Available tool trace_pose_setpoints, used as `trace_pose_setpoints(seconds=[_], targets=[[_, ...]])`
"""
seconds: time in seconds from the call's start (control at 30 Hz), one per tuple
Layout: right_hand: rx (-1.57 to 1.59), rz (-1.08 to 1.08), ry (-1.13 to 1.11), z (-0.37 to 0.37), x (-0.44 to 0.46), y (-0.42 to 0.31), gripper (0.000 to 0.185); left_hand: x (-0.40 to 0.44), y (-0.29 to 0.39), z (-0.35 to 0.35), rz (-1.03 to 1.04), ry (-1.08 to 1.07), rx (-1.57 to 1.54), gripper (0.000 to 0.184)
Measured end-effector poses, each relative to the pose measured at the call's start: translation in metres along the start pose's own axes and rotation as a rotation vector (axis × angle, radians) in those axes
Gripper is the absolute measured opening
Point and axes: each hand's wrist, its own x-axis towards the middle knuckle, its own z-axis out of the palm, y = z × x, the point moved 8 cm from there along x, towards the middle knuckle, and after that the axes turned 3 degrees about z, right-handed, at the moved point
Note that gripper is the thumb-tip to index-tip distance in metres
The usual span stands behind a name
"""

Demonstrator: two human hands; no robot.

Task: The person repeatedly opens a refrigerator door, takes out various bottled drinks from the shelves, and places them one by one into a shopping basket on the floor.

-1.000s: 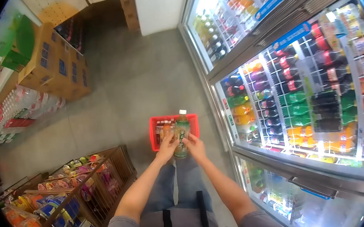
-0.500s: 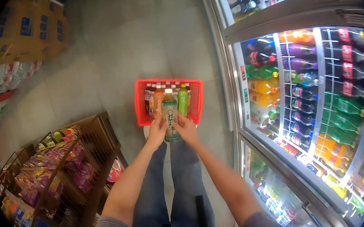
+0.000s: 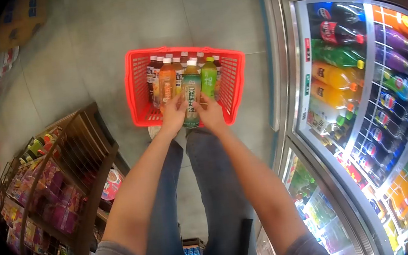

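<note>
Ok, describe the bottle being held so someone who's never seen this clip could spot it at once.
Find the red basket before the person's legs. At its near edge, the left hand and right hand hold one bottle between them. Its dark green label, under a white cap, sets it apart from the neighbouring orange bottle and lime-green, green-capped bottle.

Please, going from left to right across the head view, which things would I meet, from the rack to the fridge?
Wire rack → left hand → white-capped green bottle → right hand → drinks fridge.
</note>
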Motion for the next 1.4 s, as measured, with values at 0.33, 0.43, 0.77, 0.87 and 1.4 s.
trace_pose_setpoints(seconds=[0.33,0.43,0.77,0.87,1.4], targets=[[-0.145,-0.005,0.031,0.044,0.059,0.047,0.05,0.06,-0.09,0.005,-0.005,-0.041,0.001,0.048],[-0.047,-0.009,0.056,0.052,0.057,0.063,0.054,0.047,-0.083,0.009,-0.072,-0.139,-0.035,0.053],[0.244,0.186,-0.061,-0.011,-0.049,-0.007,0.045,-0.061,0.051,-0.016,-0.096,-0.073,0.0,0.049],[0.638,0.293,-0.038,-0.051,-0.108,-0.069,0.04,-0.106,0.105,-0.024,0.014,-0.128,-0.011,0.048],[0.945,-0.244,0.307,-0.286,-0.393,-0.367,0.043,-0.368,0.474,-0.038,0.473,-0.448,-0.192,0.047]])
